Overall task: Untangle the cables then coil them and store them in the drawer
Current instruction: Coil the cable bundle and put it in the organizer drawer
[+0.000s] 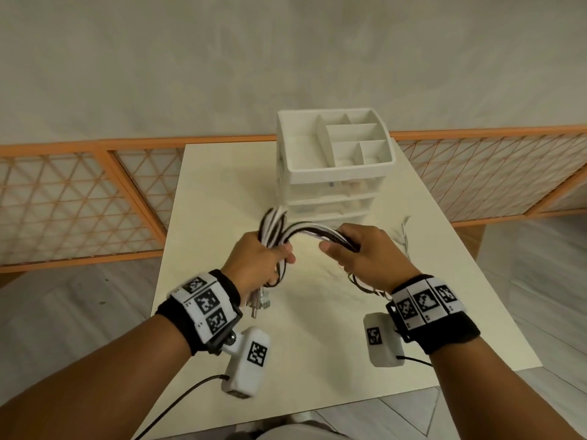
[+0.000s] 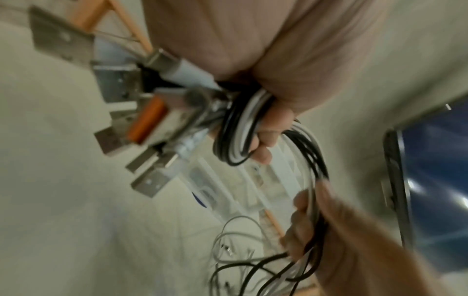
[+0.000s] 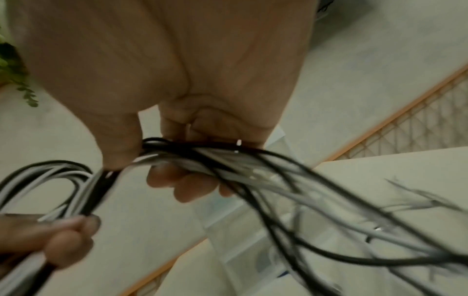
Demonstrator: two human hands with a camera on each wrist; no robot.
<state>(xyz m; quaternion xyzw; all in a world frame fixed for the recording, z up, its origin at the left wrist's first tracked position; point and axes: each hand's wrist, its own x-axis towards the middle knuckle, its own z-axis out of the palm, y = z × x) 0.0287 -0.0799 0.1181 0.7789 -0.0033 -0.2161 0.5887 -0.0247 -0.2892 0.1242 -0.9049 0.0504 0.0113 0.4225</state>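
Cables [image 1: 305, 231] bundled | left hand [image 1: 254, 265] grips loops | right hand [image 1: 365, 252] grips strands

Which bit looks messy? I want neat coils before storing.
The cables run as one black-and-white bundle between left hand and right hand; loose ends beyond the right hand splay uncoiled.

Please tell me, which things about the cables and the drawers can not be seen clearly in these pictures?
- Cable count: the cables overlap; motion blur in every view.
- Loose ends: blurred in the right wrist view; behind the right hand in the head view.
- Plug types: the plugs below the left hand are blurred; tiny in the head view.
- Drawer contents: the drawer unit fronts are translucent and small.
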